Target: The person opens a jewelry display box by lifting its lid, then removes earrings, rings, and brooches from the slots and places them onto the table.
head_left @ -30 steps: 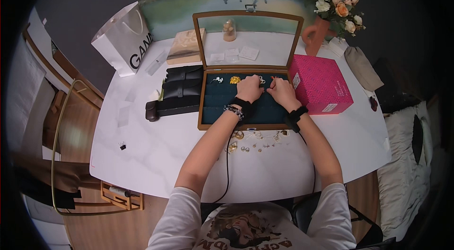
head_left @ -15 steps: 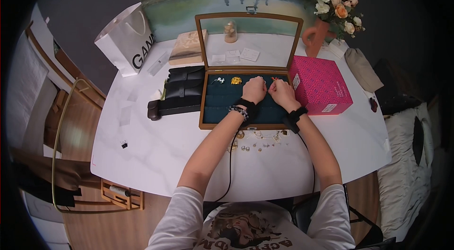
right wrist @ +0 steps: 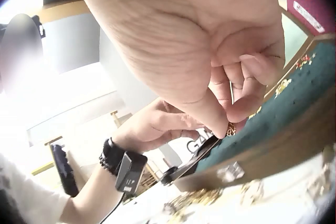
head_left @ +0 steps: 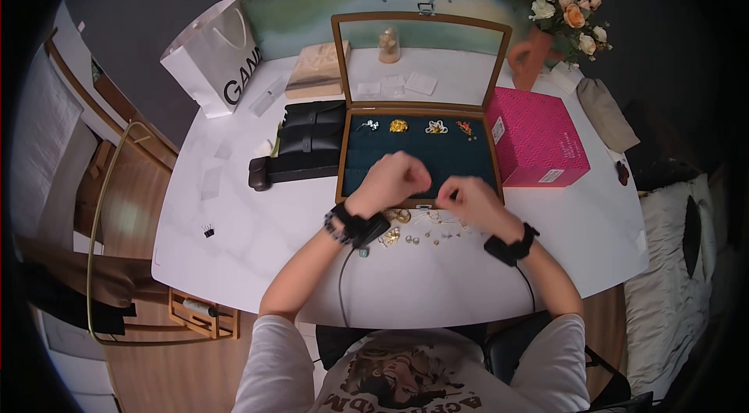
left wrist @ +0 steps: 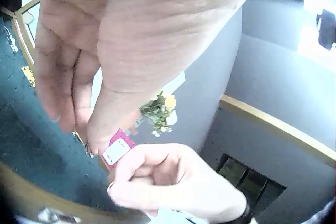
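An open jewellery box (head_left: 343,171) with a wooden frame, dark green lining and a raised glass lid stands before me. Along its far row lie a silver piece (head_left: 368,126), a gold piece (head_left: 399,126), a white beaded piece (head_left: 436,127) and a red-and-gold piece (head_left: 466,129). My left hand (head_left: 394,179) hovers over the box's near left part, fingers loosely bent and holding nothing visible. My right hand (head_left: 473,202) is above the front edge, thumb and forefinger tips close together; I cannot tell whether something tiny is between them. Small jewellery (head_left: 392,236) lies on the table in front.
A pink box (head_left: 542,140) stands to the right and black cases (head_left: 312,128) to the left. Farther back are a white paper bag (head_left: 207,58), a wooden block (head_left: 318,69) and a flower vase (head_left: 530,58). A binder clip (head_left: 208,230) lies at left.
Both hands have drawn back from the box's far row toward its front edge, and spread apart slightly. The white beaded piece, earlier covered by the hands, now shows in the row.
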